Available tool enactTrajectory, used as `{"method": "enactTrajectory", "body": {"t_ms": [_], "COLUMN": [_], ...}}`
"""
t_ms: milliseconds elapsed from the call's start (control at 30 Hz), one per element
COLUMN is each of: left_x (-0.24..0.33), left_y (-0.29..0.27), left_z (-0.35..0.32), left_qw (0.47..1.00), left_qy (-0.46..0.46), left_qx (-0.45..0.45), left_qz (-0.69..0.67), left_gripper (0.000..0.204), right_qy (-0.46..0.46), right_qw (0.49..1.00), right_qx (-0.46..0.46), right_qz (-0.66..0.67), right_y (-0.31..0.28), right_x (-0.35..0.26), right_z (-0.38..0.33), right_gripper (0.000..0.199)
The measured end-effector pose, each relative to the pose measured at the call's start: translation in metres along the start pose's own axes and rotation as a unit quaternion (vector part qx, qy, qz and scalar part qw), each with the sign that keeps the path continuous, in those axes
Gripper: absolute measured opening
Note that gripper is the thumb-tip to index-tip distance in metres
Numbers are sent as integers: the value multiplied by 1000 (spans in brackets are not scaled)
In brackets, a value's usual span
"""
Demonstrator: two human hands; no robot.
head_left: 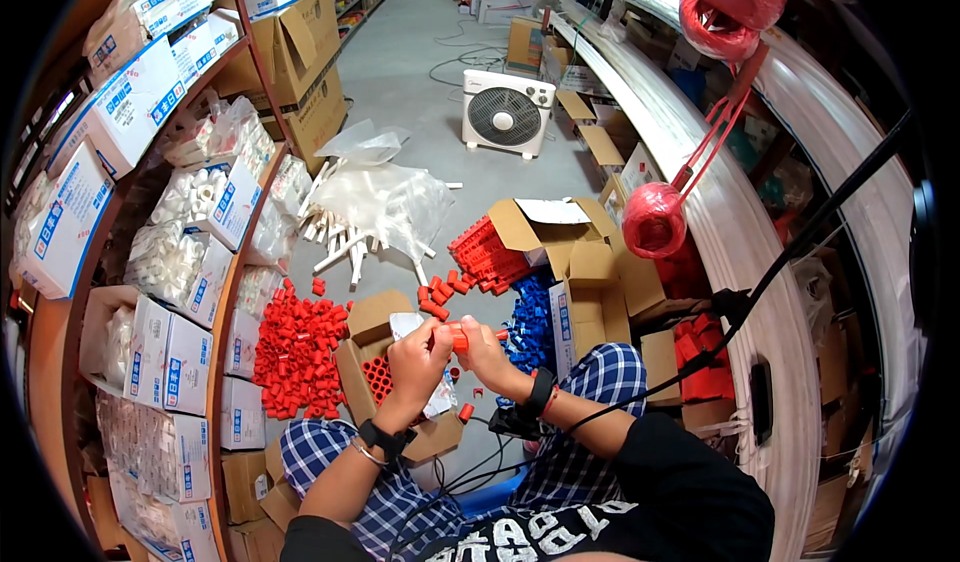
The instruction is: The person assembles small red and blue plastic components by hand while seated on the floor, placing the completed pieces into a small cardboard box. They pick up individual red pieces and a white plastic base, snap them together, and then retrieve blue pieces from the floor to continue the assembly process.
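Over an open cardboard box, my left hand (pixel 416 360) and my right hand (pixel 488 358) meet, both closed on red plastic fittings (pixel 459 336). How many pieces they grip is partly hidden by the fingers. Inside the box (pixel 354 376), short red tube fittings (pixel 377 375) stand upright, packed side by side. To the left lies a large heap of loose red fittings (pixel 300 357). Several more red fittings (pixel 440 292) are scattered beyond my hands. Blue plastic clips (pixel 530 322) are piled to the right, beside another open carton (pixel 598 307).
Shelves of white boxes (pixel 170 352) stand close on the left. Ahead are white pipes under clear plastic (pixel 385 202), red strips (pixel 488 252) and a white box fan (pixel 505 114). Long wrapped white lengths (pixel 720 212) line the right, with red twine (pixel 655 220) hanging there. Black cables (pixel 480 462) trail near my legs.
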State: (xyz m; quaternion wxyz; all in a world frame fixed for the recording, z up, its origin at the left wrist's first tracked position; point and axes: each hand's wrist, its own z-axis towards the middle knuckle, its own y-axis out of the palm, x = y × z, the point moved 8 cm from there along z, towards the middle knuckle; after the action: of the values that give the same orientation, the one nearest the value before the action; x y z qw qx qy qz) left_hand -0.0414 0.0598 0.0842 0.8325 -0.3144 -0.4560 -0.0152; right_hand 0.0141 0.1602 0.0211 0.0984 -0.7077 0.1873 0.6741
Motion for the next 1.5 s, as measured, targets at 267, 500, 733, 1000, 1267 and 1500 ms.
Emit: {"method": "enactTrajectory", "body": {"t_ms": [267,500,733,1000,1267,1500], "left_x": [-5,-15,-28,-44,-46,-55], "left_y": [3,8,15,17,16,12], "left_z": [2,0,-2,-6,-4,-1], "left_qw": [1000,996,985,983,987,974], "left_qy": [-15,-61,-110,-155,-139,-197], "left_qx": [-15,4,-21,-52,-25,-18], "left_qz": [3,-71,-127,-88,-81,-114], "left_gripper": [40,49,55,42,48,49], "right_qy": [-61,-182,-206,-317,-299,-298], "right_qw": [993,927,904,838,850,840], "right_qx": [45,108,111,95,71,25], "right_qz": [-89,-310,-359,-434,-427,-452], "right_y": [-4,-6,-4,3,5,14], "right_x": [-1,-24,-38,-56,-48,-53], "right_z": [2,-8,-14,-20,-15,-17], "right_gripper": [55,50,48,33,29,32]}}
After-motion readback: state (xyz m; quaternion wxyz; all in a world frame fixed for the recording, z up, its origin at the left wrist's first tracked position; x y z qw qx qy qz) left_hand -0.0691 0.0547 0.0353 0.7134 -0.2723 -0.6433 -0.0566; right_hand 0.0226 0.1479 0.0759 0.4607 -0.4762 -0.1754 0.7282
